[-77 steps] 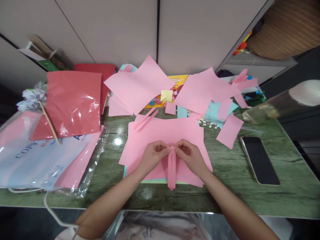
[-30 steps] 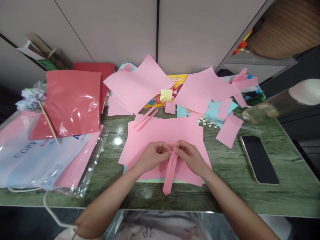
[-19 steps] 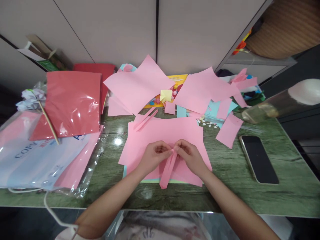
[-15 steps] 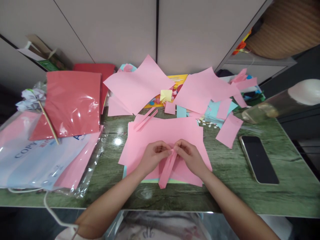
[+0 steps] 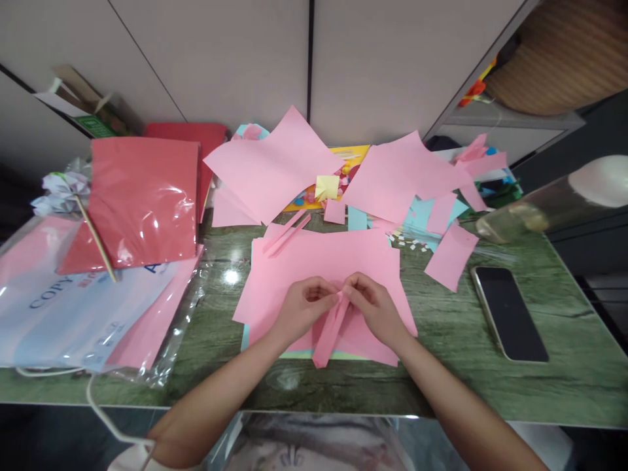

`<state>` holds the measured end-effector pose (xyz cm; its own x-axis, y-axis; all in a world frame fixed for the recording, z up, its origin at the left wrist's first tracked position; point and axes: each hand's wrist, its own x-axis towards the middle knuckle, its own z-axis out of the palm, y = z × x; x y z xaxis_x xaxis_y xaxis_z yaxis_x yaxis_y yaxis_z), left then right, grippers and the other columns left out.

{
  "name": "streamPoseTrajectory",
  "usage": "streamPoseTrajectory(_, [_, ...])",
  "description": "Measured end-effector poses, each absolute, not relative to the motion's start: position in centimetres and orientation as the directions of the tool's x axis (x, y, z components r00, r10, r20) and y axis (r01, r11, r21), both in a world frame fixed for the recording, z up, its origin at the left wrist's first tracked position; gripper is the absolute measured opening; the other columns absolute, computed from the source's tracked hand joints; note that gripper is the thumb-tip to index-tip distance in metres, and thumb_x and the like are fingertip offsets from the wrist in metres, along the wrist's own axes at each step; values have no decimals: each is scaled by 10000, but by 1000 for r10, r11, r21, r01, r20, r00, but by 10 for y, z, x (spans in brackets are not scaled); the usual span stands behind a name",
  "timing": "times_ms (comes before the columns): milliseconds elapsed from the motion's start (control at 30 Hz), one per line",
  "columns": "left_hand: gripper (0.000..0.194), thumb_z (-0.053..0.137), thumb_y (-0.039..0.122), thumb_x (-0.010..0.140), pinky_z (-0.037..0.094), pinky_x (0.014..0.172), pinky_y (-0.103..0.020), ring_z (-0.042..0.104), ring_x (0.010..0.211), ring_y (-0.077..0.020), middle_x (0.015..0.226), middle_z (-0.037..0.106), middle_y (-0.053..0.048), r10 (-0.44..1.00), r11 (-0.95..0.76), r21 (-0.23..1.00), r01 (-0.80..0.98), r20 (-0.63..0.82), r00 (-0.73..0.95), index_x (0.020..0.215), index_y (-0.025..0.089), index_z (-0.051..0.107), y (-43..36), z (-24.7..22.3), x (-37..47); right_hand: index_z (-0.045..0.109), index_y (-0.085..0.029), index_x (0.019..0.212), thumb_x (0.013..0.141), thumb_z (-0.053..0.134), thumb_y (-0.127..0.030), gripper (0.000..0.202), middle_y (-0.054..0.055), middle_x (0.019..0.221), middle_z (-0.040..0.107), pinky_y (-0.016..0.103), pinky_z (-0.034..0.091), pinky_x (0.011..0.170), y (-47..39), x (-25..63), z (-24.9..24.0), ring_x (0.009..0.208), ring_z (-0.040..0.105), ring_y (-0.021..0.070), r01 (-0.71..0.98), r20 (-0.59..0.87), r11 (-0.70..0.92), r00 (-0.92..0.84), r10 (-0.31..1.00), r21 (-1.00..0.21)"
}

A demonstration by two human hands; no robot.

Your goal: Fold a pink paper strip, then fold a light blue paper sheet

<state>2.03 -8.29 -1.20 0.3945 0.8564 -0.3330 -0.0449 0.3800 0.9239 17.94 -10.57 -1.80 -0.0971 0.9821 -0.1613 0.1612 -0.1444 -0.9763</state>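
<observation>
A narrow folded strip of pink paper [image 5: 328, 341] slants down toward me, its upper end pinched between my two hands. My left hand [image 5: 305, 302] grips that end from the left with thumb and fingertips. From the right, my right hand [image 5: 371, 297] pinches the same end, its fingertips almost touching the left ones. Both hands are over a stack of pink paper sheets [image 5: 326, 252], with blue and green edges peeking out below. Another folded pink strip [image 5: 289, 237] lies on the stack's upper left corner. The fingers partly hide the strip's top.
On the left are red paper in clear film [image 5: 147, 203], a copy-paper pack [image 5: 73, 320] and a paper flower on a stick [image 5: 93, 235]. A phone [image 5: 510, 314] and a bottle [image 5: 549, 196] are on the right. Large pink sheets [image 5: 275, 167] and scraps lie behind.
Hardly anything differs. Both hands keep their pinch on the strip's upper end, and the whole view has shifted very slightly.
</observation>
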Motion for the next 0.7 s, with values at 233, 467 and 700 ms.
streamPoseTrajectory(233, [120, 664, 236, 701, 371, 582, -223, 485, 603, -99, 619, 558, 19, 884, 347, 936, -48, -310, 351, 662, 141, 601, -84, -15, 20, 503, -199, 750, 861, 499, -343, 181, -19, 723, 488, 251, 367, 655, -106, 179, -14, 704, 457, 125, 139, -156, -134, -159, 975, -981])
streamPoseTrajectory(467, [142, 673, 264, 700, 380, 591, -233, 499, 617, -110, 634, 576, 1, 887, 333, 943, -20, -306, 347, 678, 134, 620, -84, -15, 20, 516, -192, 741, 818, 569, -359, 192, -19, 710, 499, 246, 368, 626, -107, 180, -19, 684, 460, 122, 122, -187, -169, -162, 969, -978])
streamPoseTrajectory(700, [107, 683, 224, 672, 388, 611, -229, 513, 616, -102, 625, 590, 8, 857, 418, 904, -90, -360, 370, 650, 135, 628, -82, -14, 19, 511, -192, 744, 828, 557, -346, 181, -24, 710, 487, 242, 352, 619, -107, 180, -18, 679, 447, 115, 109, -190, -172, -198, 961, -979])
